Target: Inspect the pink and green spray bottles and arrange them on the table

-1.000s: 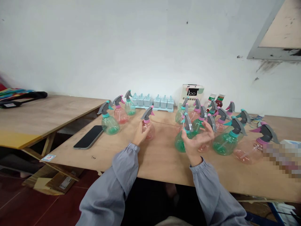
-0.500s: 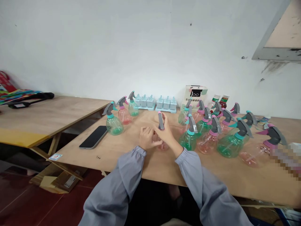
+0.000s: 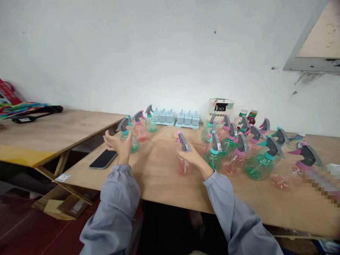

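Observation:
A pink spray bottle [image 3: 183, 167] with a grey trigger head stands upright near the middle of the table. My right hand [image 3: 193, 156] is closed around its neck, just under the head; some of the fingers are hidden behind it. To the left, my left hand [image 3: 118, 143] is raised with its fingers apart and nothing in them. It partly covers a green-tinted spray bottle [image 3: 135, 144] with a turquoise collar. Behind that one stand another pink spray bottle [image 3: 140, 132] and a green one [image 3: 151, 124].
Several more spray bottles [image 3: 259, 166] crowd the table's right side. A black phone [image 3: 103, 159] lies at the left edge. Light-blue popsicle molds [image 3: 187, 120] and a printed box [image 3: 219, 108] stand by the wall. A second table [image 3: 79, 124] adjoins on the left.
My left hand has left the middle pink spray bottle, moved left and opened beside the green one. My right hand stays at the pink bottle, whose head has turned slightly.

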The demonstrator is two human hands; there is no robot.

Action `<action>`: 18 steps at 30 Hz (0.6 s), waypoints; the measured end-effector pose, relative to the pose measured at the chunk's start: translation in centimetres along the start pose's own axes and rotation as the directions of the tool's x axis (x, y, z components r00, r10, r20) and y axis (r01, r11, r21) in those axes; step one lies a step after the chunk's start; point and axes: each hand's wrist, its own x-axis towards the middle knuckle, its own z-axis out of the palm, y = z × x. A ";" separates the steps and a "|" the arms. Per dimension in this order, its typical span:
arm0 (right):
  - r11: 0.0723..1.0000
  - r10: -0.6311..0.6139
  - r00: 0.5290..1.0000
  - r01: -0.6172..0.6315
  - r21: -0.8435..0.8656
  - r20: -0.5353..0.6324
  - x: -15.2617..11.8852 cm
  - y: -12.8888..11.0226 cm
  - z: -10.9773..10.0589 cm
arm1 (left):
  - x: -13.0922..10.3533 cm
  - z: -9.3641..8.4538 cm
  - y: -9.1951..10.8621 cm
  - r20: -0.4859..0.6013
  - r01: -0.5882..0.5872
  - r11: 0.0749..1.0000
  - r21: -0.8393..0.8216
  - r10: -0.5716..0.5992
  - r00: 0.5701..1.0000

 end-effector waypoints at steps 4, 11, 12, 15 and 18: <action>0.997 -0.024 1.000 0.024 -0.076 0.001 -0.2 0.1 -0.1 | 0.8 0.5 -1.4 0.319 -0.030 0.988 0.155 -0.021 0.947; 0.941 0.036 0.999 -0.034 0.337 0.000 -0.9 -0.6 0.0 | -6.3 1.9 1.4 0.535 -0.267 0.962 0.049 0.201 0.821; 0.899 0.081 0.996 -0.092 0.429 0.044 -1.0 -0.7 0.0 | -7.4 2.3 2.1 0.551 -0.282 0.959 0.008 0.231 0.802; 0.752 0.151 0.968 -0.245 0.612 0.201 -1.2 -1.0 -0.4 | -10.5 3.8 3.6 0.595 -0.253 0.946 -0.201 0.323 0.736; 0.669 0.169 0.954 -0.296 0.682 0.249 -1.5 -1.1 -0.5 | -12.5 4.8 4.0 0.628 -0.095 0.914 -0.393 0.342 0.699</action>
